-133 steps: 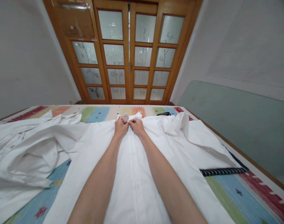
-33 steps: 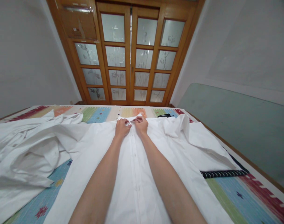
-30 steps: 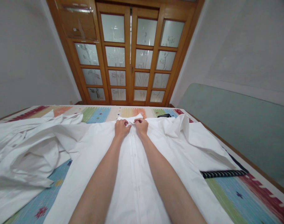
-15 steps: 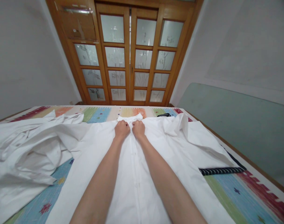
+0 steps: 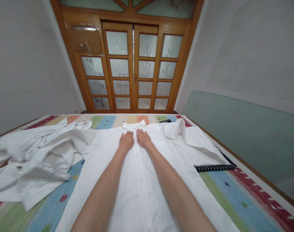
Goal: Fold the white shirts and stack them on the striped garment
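Observation:
A white button-up shirt (image 5: 129, 180) lies spread front up, its collar (image 5: 134, 125) pointing away from me and the button placket running down the middle. Just below the collar, my left hand (image 5: 127, 140) rests on the cloth left of the placket, fingers loosely stretched out. On the other side of the placket my right hand (image 5: 144, 138) lies palm down with its fingers extended. Neither hand grips the fabric. The shirt's right-hand sleeve (image 5: 200, 145) is partly folded and rumpled.
Crumpled white cloth (image 5: 45, 158) is heaped at the left. A striped, multicoloured cover (image 5: 219, 190) lies under everything. Dark striped fabric (image 5: 213, 168) shows beneath the right sleeve, and a small dark item (image 5: 165, 121) lies beyond the shoulder. Wooden glazed doors (image 5: 133, 71) stand at the back.
Both hands have loosened from closed fists at the placket and now lie with fingers extended on the shirt, slightly below the collar. The camera has tilted upward a little.

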The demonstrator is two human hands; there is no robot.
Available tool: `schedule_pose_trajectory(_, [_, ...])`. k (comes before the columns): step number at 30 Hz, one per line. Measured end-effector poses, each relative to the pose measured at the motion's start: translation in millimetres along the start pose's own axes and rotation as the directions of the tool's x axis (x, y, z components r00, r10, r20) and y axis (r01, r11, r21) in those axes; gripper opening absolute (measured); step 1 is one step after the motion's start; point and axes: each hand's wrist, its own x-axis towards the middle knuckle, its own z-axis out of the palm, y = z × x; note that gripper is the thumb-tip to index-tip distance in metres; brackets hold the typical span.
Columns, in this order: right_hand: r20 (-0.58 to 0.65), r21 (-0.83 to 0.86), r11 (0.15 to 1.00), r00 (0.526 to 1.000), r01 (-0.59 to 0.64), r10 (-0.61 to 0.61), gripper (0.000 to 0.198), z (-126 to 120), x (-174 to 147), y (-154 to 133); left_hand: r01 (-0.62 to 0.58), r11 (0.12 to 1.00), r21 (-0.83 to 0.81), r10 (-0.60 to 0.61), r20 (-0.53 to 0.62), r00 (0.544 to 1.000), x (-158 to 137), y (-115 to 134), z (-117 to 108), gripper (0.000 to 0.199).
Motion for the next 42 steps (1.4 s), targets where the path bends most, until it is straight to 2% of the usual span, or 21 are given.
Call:
schedule_pose_trajectory(7, [0.02, 0.007, 0.999, 0.999, -0.036, 0.036, 0.053, -6.3, -27.5, -8.8, 0.041, 0.999, -0.004, -0.04, 0.12, 0.992, -18.0, 2.7, -4.2, 0.052])
schedule_pose_trajectory(12, [0.015, 0.018, 1.0, 1.0, -0.026, 0.026, 0.052, -7.9, -42.6, -11.9, 0.064, 0.998, 0.02, -0.067, 0.166, 0.984, -29.4, 5.7, -8.6, 0.055])
schedule_pose_trajectory(19, [-0.042, 0.002, 0.999, 0.998, 0.044, -0.044, 0.05, -8.3, -51.9, -11.4, 0.039, 0.999, 0.017, -0.041, 0.154, 0.987, -43.1, 8.3, -12.2, 0.053])
schedule_pose_trajectory(27, [-0.246, -0.013, 0.999, 0.968, 0.04, -0.042, 0.027, -16.1, -60.6, -18.2, 0.038, 0.999, -0.013, -0.037, 0.05, 0.998, -45.5, 7.8, -11.8, 0.047])
schedule_pose_trajectory(37, [-0.12, 0.029, 0.994, 0.986, -0.109, 0.112, 0.023, -12.5, -57.2, -22.7, 0.003, 0.999, -0.038, -0.001, 0.04, 0.999, -44.7, 6.9, -14.6, 0.043])
schedule_pose_trajectory(42, [-0.115, 0.166, 0.976, 0.98, -0.144, 0.164, 0.019, -12.3, -54.3, -19.0, -0.004, 0.999, -0.043, 0.005, 0.026, 1.0, -44.6, 6.3, -12.5, 0.041])
